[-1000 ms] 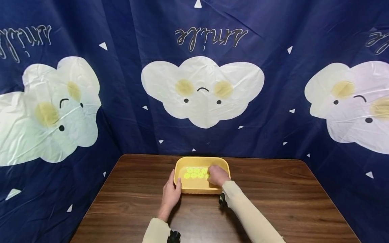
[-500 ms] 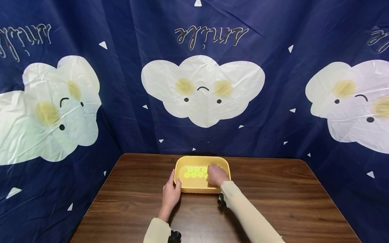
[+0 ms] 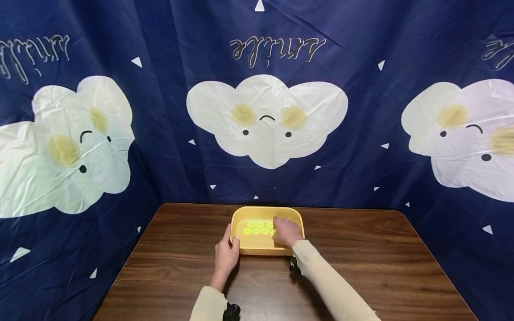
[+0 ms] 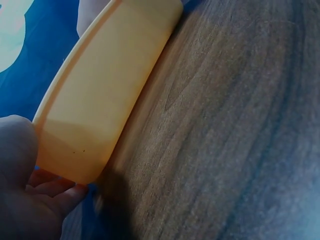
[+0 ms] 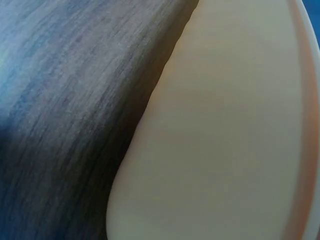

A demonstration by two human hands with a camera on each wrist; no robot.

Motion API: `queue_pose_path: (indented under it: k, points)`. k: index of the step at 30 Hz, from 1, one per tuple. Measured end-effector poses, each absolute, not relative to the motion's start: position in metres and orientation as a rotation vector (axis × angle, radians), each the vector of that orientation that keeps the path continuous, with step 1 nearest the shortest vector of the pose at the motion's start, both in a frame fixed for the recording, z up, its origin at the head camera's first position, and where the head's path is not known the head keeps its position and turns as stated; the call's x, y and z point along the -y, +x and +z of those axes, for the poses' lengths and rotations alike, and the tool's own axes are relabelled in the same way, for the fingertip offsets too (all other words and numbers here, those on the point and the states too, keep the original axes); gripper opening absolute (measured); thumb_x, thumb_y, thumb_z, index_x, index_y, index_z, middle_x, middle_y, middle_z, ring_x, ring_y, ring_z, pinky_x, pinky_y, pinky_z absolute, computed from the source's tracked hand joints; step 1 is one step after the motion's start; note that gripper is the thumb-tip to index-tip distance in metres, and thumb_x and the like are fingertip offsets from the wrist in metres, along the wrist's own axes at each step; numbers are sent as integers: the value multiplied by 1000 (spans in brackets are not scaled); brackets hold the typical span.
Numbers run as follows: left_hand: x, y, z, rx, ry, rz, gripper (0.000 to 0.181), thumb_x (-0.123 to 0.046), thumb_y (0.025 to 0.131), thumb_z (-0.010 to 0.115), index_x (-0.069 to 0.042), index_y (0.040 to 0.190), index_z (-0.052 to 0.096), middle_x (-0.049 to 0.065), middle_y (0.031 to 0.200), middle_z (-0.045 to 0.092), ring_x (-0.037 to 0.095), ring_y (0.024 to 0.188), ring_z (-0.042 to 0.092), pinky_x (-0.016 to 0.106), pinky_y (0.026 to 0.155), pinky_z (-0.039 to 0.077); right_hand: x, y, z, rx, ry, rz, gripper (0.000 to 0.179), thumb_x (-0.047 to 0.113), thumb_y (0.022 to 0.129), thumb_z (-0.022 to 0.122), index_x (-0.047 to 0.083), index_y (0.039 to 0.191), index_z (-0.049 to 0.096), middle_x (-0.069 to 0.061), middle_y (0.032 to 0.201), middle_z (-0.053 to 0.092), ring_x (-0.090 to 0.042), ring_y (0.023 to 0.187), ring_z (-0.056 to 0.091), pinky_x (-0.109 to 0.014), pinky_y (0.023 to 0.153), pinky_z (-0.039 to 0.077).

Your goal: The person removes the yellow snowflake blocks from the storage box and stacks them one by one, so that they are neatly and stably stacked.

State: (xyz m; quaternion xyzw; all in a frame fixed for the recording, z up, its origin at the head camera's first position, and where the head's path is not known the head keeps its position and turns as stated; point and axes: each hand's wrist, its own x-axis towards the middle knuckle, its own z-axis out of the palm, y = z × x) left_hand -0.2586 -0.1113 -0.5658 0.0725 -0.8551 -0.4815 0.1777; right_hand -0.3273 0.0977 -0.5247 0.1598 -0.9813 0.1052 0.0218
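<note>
A yellow rectangular plastic bin (image 3: pixel 263 251) stands near the table's back edge in the head view. On its floor lie several bright yellow flower shapes (image 3: pixel 256 230) in close rows. My left hand (image 3: pixel 226 255) grips the bin's left end; in the left wrist view the thumb is at the rim and the fingers (image 4: pixel 52 187) curl round the corner. My right hand (image 3: pixel 287 232) reaches inside the bin at the right end of the flower rows, its fingers bent downward. What its fingertips hold or touch is hidden. The right wrist view shows only the bin's outer wall (image 5: pixel 220 130) and the table.
The dark wood-grain table (image 3: pixel 180 263) extends to both sides of the bin and in front of it. A navy curtain (image 3: pixel 160 133) with white cloud prints hangs behind and at both sides.
My right hand has shifted very slightly left inside the bin, beside the flower shapes. The left hand stays at the bin's left end, and the bin holds its place.
</note>
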Motion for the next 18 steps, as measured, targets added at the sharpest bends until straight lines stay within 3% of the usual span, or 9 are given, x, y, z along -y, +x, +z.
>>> queue_pose_path:
  k: [11,18]
  points:
    - [112,-259,-566,2430,220,-1326,55,-10,97,57,-1,150,47,23,142,57,31,108,65,50,94,52,-104,-324,-523,2969,616,519,22,11,81,73,11,101,66,2,71,60,-15,62,54,-34,51,42]
    - [112,-259,-564,2461,215,-1336,56,-10,98,55,0,152,44,22,146,54,34,124,61,52,103,49,-125,-321,-501,2823,542,631,20,13,85,72,15,105,71,4,76,67,-15,67,60,-36,58,49]
